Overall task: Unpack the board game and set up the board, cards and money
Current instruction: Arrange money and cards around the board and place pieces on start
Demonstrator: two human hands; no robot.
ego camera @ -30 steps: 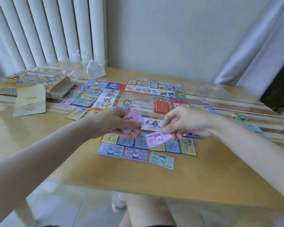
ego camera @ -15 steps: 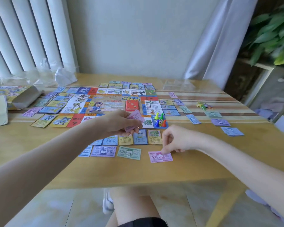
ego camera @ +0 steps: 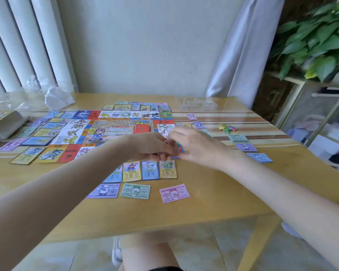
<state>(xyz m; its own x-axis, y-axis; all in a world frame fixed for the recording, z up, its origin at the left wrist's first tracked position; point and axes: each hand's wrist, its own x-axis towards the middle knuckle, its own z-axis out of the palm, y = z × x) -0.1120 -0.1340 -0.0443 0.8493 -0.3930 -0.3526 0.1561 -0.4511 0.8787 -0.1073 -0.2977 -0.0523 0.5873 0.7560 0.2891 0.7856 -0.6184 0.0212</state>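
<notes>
The game board [ego camera: 114, 128] lies open in the middle of the wooden table [ego camera: 204, 208], ringed by property cards. A red card deck [ego camera: 142, 129] sits on it. My left hand [ego camera: 151, 147] grips a small stack of pink banknotes [ego camera: 165, 142], mostly hidden by fingers. My right hand [ego camera: 194, 145] has its fingertips against that stack; blur hides whether they pinch. In front lie a single pink note [ego camera: 174, 193], a green note [ego camera: 135, 191] and a purple note [ego camera: 104, 190], below a row of cards [ego camera: 149, 170].
Banknote piles [ego camera: 246, 147] and small coloured pieces [ego camera: 228, 128] lie at the right. The game box [ego camera: 0, 124] and crumpled plastic wrap [ego camera: 57, 98] are at the left, a clear tray [ego camera: 196, 103] at the back. A plant [ego camera: 317, 40] stands beyond the table's right edge.
My right hand laid a pink note on the table beside the green one, let go, then rose back to the stack in my left hand. The view turned right.
</notes>
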